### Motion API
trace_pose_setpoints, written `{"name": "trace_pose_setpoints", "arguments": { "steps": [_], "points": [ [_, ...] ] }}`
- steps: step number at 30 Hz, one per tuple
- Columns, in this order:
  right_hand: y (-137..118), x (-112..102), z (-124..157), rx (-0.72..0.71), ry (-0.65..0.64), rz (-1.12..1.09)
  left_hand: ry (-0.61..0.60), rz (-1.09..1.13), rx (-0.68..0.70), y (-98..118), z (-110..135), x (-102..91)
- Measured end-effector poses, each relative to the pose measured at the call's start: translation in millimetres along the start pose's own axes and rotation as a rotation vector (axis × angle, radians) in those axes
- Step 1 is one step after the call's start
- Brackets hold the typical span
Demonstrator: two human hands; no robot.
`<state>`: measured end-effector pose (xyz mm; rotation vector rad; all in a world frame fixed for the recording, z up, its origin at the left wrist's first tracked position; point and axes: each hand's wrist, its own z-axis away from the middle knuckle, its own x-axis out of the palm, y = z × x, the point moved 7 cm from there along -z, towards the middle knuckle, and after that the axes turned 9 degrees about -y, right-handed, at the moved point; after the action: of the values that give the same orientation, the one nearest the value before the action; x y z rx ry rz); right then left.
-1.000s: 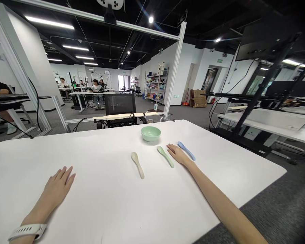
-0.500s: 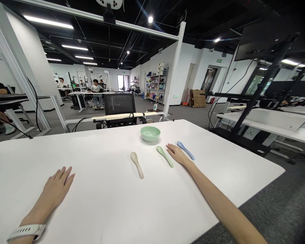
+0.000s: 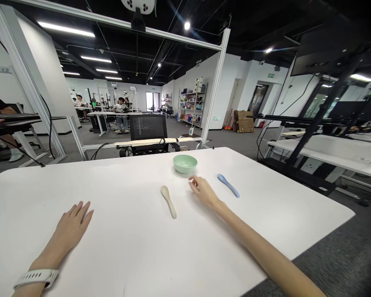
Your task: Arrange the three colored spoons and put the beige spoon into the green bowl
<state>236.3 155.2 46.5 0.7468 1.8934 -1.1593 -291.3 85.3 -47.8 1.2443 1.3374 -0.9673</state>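
Note:
My right hand (image 3: 203, 192) is stretched out over the white table (image 3: 136, 251), just in front of a mint-green bowl (image 3: 184, 163). Its fingers curl down over the green spoon, which is almost wholly hidden under the hand; only a sliver of green shows by the fingers. A beige spoon (image 3: 168, 201) lies to the hand's left and a blue spoon (image 3: 228, 185) to its right, both untouched. My left hand (image 3: 72, 225) lies flat on the table at the near left, fingers stretched out, with a white watch (image 3: 35, 278) on the wrist.
A black office chair (image 3: 148, 130) stands behind the table's far edge, inside a white metal frame (image 3: 214, 86). Another white desk with black stands (image 3: 321, 150) is on the right. People sit at desks far back on the left.
My right hand has moved left from between the green and blue spoons onto the green spoon and curled its fingers over it. The left hand has stayed flat.

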Motion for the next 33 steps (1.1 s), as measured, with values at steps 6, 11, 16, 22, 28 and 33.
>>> {"name": "trace_pose_setpoints", "arguments": {
  "steps": [6, 11, 16, 22, 28, 33],
  "points": [
    [-81, 53, 14, 0.025, -0.248, -0.128, -0.015, 0.007, -0.011, -1, -1, 1.2],
    [-82, 61, 18, 0.021, -0.246, -0.109, -0.004, 0.017, -0.023, -2, -2, 1.2],
    [-51, 16, -16, 0.013, -0.06, -0.092, 0.0, 0.017, -0.031, 1, 0, -1.3],
    [-8, -35, -87, 0.104, 0.005, 0.176, -0.002, 0.02, -0.024, 2, 0, -1.6],
    [15, -32, -121, 0.22, -0.103, 0.455, -0.027, 0.006, -0.035, 3, 0, -1.4],
    [21, -22, -129, 0.25, -0.098, 0.485, -0.049, 0.007, -0.049, 5, 2, -3.3]
  ]
}}
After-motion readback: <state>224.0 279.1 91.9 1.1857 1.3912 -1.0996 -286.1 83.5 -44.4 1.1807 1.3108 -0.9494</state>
